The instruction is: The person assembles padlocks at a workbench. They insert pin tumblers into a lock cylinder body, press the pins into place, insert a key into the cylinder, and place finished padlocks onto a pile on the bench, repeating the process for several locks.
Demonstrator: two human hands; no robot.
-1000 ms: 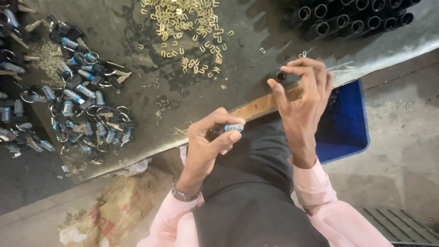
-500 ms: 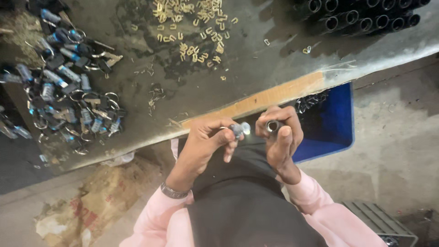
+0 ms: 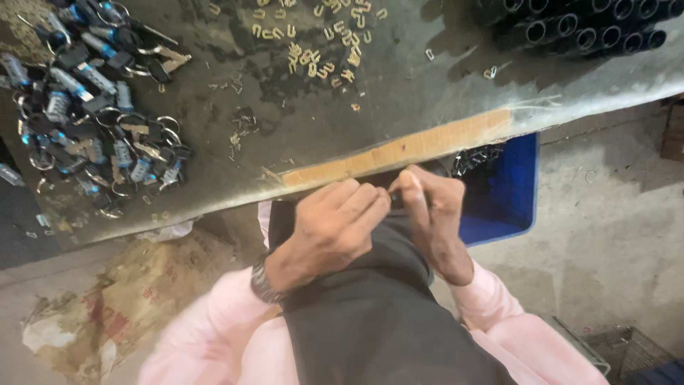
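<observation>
The grey, stained worktable (image 3: 399,93) ends at a worn wooden edge strip (image 3: 399,151), just above my hands. My left hand (image 3: 329,227) and right hand (image 3: 434,214) meet there, fingers pinched together on a small dark part (image 3: 391,197), mostly hidden between them.

Pale pink long sleeves (image 3: 499,299) cover both arms; a dark grey apron (image 3: 377,321) lies between them, and beside it a metal wristwatch (image 3: 262,283) on the left wrist.

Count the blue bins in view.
1: a blue bin sits on the floor under the worktable edge, just right of the right hand. The table hides part of it; others may be hidden.
</observation>
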